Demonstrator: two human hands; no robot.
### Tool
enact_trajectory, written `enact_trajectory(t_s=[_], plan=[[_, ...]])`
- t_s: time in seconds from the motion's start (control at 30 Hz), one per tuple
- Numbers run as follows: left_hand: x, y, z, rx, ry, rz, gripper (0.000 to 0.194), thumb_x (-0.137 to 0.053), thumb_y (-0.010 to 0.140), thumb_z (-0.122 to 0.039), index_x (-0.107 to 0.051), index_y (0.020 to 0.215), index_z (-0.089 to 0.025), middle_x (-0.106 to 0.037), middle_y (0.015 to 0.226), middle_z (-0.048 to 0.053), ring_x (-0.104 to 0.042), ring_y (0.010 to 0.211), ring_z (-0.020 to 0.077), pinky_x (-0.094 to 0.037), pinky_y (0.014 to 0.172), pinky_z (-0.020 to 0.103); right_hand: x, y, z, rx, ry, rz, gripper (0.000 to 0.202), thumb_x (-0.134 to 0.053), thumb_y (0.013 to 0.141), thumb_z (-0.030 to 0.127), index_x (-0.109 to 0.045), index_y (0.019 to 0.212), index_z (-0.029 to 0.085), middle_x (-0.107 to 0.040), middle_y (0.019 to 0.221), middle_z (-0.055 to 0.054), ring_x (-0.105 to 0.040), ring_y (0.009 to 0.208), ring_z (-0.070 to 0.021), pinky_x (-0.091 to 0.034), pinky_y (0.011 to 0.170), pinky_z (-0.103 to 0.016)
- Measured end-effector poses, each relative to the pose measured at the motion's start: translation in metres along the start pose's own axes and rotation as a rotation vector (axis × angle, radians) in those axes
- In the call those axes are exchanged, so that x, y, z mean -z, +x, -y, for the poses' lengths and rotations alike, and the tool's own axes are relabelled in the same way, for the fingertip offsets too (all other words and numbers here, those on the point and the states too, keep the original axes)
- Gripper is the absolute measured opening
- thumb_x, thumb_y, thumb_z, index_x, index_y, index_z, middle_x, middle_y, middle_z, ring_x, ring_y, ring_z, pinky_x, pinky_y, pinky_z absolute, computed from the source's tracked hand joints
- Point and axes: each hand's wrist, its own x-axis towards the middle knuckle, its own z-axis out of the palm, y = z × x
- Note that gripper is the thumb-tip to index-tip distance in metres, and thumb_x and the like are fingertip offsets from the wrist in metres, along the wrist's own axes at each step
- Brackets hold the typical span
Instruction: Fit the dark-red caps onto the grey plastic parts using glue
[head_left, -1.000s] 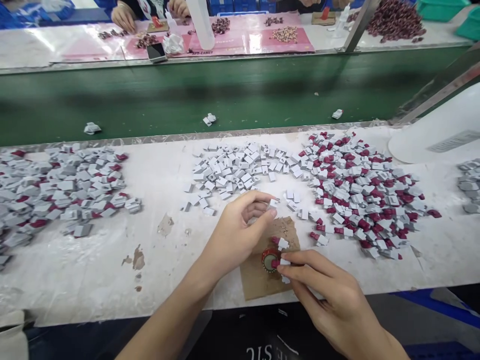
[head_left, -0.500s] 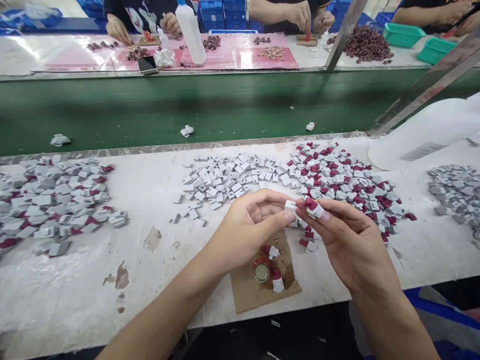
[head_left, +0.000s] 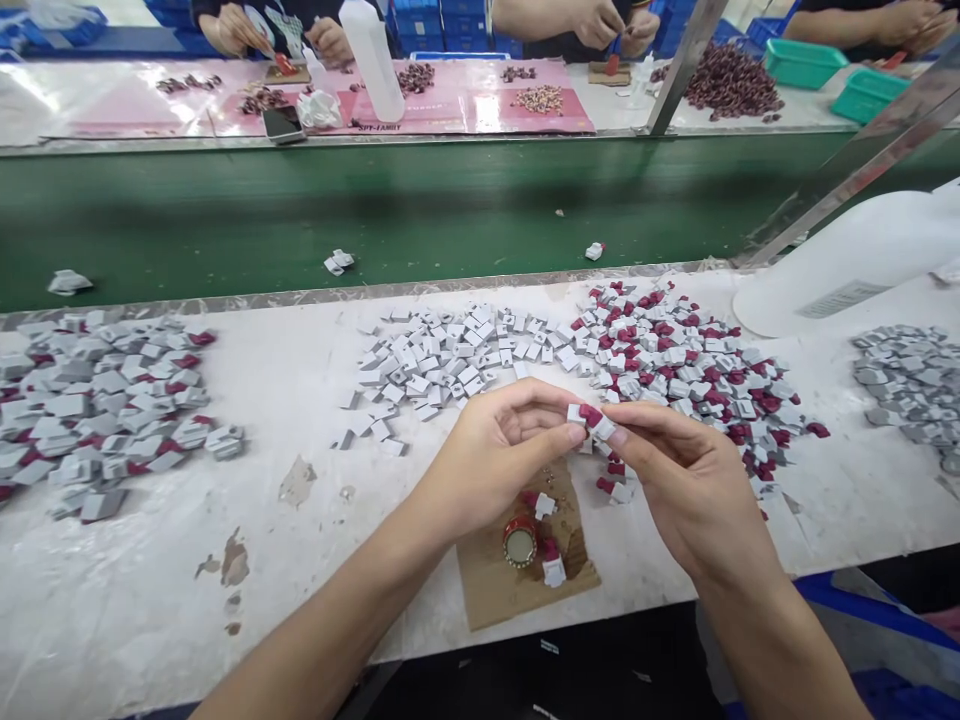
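Observation:
Between thumb and fingers, my left hand (head_left: 510, 450) pinches a small white plastic block (head_left: 576, 414). Facing it, my right hand (head_left: 686, 480) grips a white piece with a dark red part (head_left: 596, 421) on it. The red part touches the white block. Below the hands lies a brown cardboard piece (head_left: 495, 590). On it are a bottle cap (head_left: 520, 544) holding something pale, and two red-and-white pieces, one of them at the front (head_left: 553, 568). Behind my hands spread a pile of white blocks (head_left: 450, 355) and a pile of red-and-white pieces (head_left: 690, 365).
More grey-and-red pieces (head_left: 97, 400) are heaped at the left, and grey parts (head_left: 911, 385) at the right. A large white bottle (head_left: 832, 265) lies tilted near a metal post (head_left: 682, 70). Beyond the green belt (head_left: 300, 200), other people's hands work at a far table (head_left: 225, 120).
My right hand has moved left, bringing the red part against the white block in my left hand. The loose pieces on the green belt have shifted left.

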Motion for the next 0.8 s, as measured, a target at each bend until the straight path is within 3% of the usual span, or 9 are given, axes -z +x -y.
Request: enact_trajectory(t_s=[0.13, 0.23, 0.37, 0.43, 0.5, 0.57, 0.7, 0.8], plan=[[0.001, 0.000, 0.000, -0.048, 0.152, -0.031, 0.010, -0.085, 0.096, -0.017, -0.082, 0.105, -0.019, -0.085, 0.101, 0.003, -0.082, 0.096, 0.0180, -0.066, 0.089, 0.028, 0.005, 0.003, 0.004, 0.058, -0.140, 0.071, 0.020, -0.087, 0.098, 0.023, -0.093, 0.108, 0.038, -0.086, 0.105, 0.000, -0.080, 0.094, -0.0155, -0.065, 0.073, -0.021], [0.007, 0.006, -0.007, -0.084, 0.201, 0.003, 0.008, -0.084, 0.096, -0.019, -0.081, 0.104, -0.021, -0.084, 0.102, 0.003, -0.082, 0.096, 0.0186, -0.066, 0.090, 0.031, 0.004, 0.013, 0.013, 0.108, -0.164, 0.091, 0.019, -0.085, 0.096, 0.021, -0.093, 0.103, 0.037, -0.087, 0.105, -0.001, -0.081, 0.098, -0.0182, -0.067, 0.080, -0.027], [0.027, 0.038, -0.026, -0.039, 0.387, 0.029, 0.014, -0.083, 0.095, -0.025, -0.078, 0.107, -0.020, -0.084, 0.101, 0.006, -0.081, 0.093, 0.0226, -0.064, 0.084, 0.037, 0.001, 0.062, 0.027, 0.062, -0.355, 0.181, 0.018, -0.086, 0.095, 0.031, -0.092, 0.111, 0.031, -0.088, 0.107, -0.006, -0.082, 0.097, -0.0253, -0.069, 0.084, -0.040], [0.041, 0.068, -0.036, -0.075, 0.541, -0.088, 0.013, -0.083, 0.093, -0.024, -0.079, 0.104, -0.020, -0.082, 0.101, 0.007, -0.078, 0.093, 0.0235, -0.061, 0.082, 0.037, -0.003, 0.104, 0.032, 0.092, -0.597, 0.092, 0.023, -0.082, 0.097, 0.031, -0.089, 0.119, 0.027, -0.087, 0.116, -0.008, -0.081, 0.104, -0.0274, -0.067, 0.091, -0.043], [0.056, 0.104, -0.043, -0.114, 0.693, -0.290, 0.008, -0.084, 0.090, -0.019, -0.079, 0.097, -0.020, -0.081, 0.101, 0.008, -0.075, 0.093, 0.0235, -0.059, 0.082, 0.036, -0.010, 0.154, 0.033, 0.144, -0.908, -0.091, 0.026, -0.074, 0.102, 0.026, -0.085, 0.125, 0.024, -0.084, 0.126, -0.010, -0.079, 0.114, -0.0285, -0.064, 0.101, -0.044], [0.070, 0.144, -0.044, -0.059, 0.798, -0.523, 0.012, -0.085, 0.087, -0.015, -0.075, 0.093, -0.019, -0.080, 0.100, 0.009, -0.073, 0.092, 0.0225, -0.058, 0.082, 0.035, -0.019, 0.202, 0.028, 0.105, -1.019, -0.177, 0.031, -0.072, 0.101, 0.023, -0.081, 0.130, 0.016, -0.083, 0.123, -0.017, -0.077, 0.116, -0.0346, -0.060, 0.106, -0.051], [0.092, 0.206, -0.035, 0.066, 0.867, -0.636, 0.010, -0.080, 0.091, -0.015, -0.070, 0.093, -0.018, -0.078, 0.106, 0.014, -0.073, 0.091, 0.0252, -0.058, 0.086, 0.039, -0.042, 0.267, 0.008, 0.063, -1.108, -0.190, 0.027, -0.075, 0.097, 0.027, -0.081, 0.121, 0.016, -0.081, 0.123, -0.020, -0.068, 0.129, -0.0424, -0.052, 0.113, -0.062], [0.101, 0.222, -0.031, 0.129, 0.939, -0.663, 0.011, -0.078, 0.090, -0.015, -0.070, 0.097, -0.019, -0.077, 0.109, 0.016, -0.073, 0.096, 0.0293, -0.058, 0.091, 0.044, -0.054, 0.283, -0.004, 0.115, -1.098, -0.114, 0.023, -0.071, 0.089, 0.012, -0.084, 0.107, 0.018, -0.082, 0.121, -0.017, -0.070, 0.125, -0.0376, -0.052, 0.114, -0.055]])
